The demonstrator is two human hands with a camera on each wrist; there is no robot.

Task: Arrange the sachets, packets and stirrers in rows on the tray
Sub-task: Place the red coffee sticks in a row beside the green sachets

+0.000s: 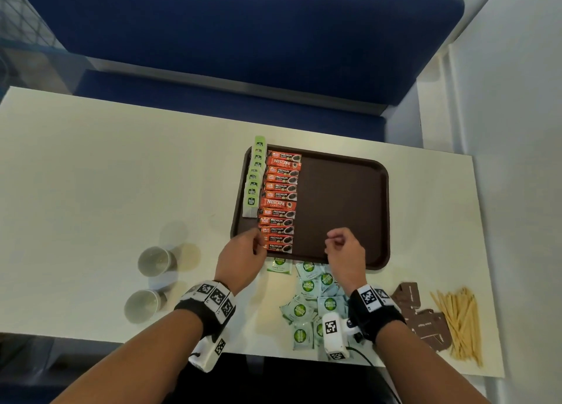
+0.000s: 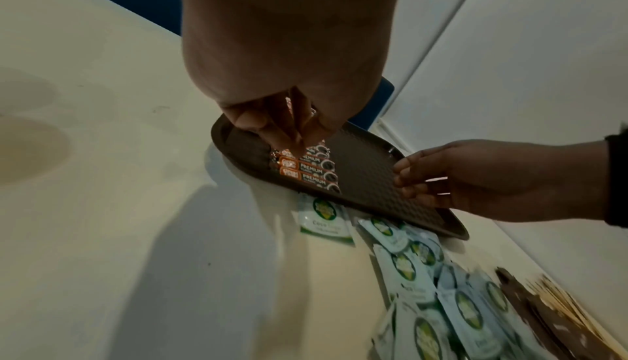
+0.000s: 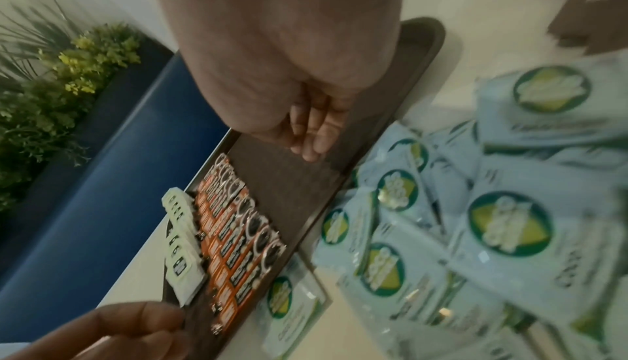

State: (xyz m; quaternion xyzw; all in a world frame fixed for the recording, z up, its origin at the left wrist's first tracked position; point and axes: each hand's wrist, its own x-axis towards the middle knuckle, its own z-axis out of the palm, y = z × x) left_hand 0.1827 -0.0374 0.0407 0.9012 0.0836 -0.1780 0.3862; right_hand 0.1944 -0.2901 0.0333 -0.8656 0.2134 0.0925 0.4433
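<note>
We look down on a brown tray [image 1: 349, 196] on the white surface [image 1: 106, 175]. Along its left edge runs a row of green tea bags [image 1: 254, 178], and just beside them a full row of orange coffee sticks [image 1: 279, 201], stacked front to back.

Our left hand [image 1: 241, 256] is at the near end of that row, its fingers [image 2: 271, 129] bent down onto the ends of the last sticks; from the wrist view they touch the packets, but we cannot tell whether they pinch one.

Our right hand [image 1: 345, 253] hovers over the bare near part of the tray, fingers [image 3: 316, 129] loosely curled and holding nothing.

Off the tray, just below its near edge, lies a loose heap of pale sachets [image 1: 313, 300] with green round logos, one sachet [image 1: 279, 265] lying apart to the left, touching the tray's rim. To the right sit brown packets [image 1: 422, 315], and beside them a pile of wooden stirrers [image 1: 460, 318].

Two steel cups [image 1: 149, 282] stand well apart on the left.
</note>
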